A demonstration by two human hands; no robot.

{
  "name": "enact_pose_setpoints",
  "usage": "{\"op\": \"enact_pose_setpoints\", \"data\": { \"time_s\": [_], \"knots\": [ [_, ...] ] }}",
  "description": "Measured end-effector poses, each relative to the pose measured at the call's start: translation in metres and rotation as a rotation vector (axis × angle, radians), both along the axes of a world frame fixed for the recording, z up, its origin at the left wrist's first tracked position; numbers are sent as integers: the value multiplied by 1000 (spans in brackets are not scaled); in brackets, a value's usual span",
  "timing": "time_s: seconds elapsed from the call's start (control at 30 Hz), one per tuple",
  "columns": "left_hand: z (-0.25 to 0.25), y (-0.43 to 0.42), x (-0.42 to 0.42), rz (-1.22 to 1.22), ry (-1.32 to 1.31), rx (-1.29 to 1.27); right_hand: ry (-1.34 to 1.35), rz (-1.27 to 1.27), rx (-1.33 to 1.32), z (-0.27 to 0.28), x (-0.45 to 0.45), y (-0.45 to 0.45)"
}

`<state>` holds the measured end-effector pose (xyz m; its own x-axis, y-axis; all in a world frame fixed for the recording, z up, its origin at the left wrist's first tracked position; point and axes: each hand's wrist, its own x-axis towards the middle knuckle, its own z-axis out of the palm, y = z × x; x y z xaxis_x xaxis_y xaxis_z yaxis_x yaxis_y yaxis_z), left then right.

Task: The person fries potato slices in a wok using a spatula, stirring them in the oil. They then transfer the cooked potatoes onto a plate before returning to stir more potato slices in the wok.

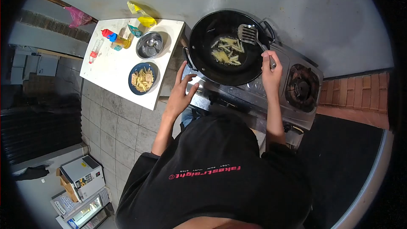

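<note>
A black wok sits on the left side of a gas stove, with pale fries bubbling in oil at its bottom. My right hand is closed around the handle of a metal slotted turner. The turner's head is over the right part of the wok, beside the fries; whether it touches the wall I cannot tell. Fingers spread, my left hand is close to the wok's left handle, and its index fingertip may touch it.
A second burner lies to the right. On the white table at left stand a plate of fries, a steel bowl, sauce bottles, a clear bottle and a yellow packet. The wall rises behind the stove.
</note>
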<state>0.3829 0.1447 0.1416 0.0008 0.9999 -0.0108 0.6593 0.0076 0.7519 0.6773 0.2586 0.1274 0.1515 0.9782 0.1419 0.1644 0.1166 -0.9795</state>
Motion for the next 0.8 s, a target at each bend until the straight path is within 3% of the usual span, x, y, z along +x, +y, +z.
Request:
{"op": "enact_pose_setpoints", "data": {
  "time_s": [0.23, 0.8],
  "knots": [
    [0, 1, 0, -7, -20, -7, -214, -101, 180, -13, -8, 0],
    [-2, 1, -1, -9, -32, 4, -256, -25, 27, -15, -27, -12]
  ]
}}
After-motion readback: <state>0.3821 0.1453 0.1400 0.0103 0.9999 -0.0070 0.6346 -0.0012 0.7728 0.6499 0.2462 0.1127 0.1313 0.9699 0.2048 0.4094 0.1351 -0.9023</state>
